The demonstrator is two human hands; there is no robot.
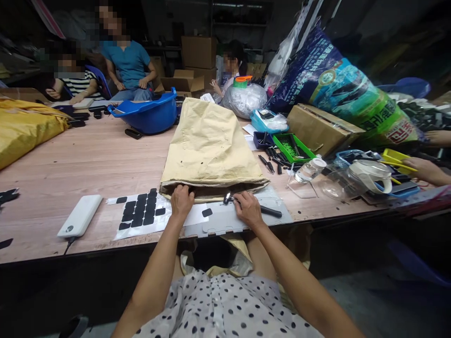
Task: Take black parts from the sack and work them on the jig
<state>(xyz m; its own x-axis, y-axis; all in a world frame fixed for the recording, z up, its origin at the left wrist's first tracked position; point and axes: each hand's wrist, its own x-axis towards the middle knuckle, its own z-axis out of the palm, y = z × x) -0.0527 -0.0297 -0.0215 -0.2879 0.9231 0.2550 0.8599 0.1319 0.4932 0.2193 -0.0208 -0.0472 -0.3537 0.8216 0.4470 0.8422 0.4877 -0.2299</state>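
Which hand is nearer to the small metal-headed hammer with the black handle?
Right. The right hand is over the hammer, between its head and black handle; the left hand is farther left, at the open mouth of the wrinkled cream-coloured sack.

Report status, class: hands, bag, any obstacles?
Left hand at open end of bag. Right hand over hammer, grip unclear. Bag lying on table, gaping. Possible obstacle: hammer by opening.

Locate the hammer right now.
In the head view, the hammer is right of centre in the right hand, over the grey sheet, its head by the tan bag.
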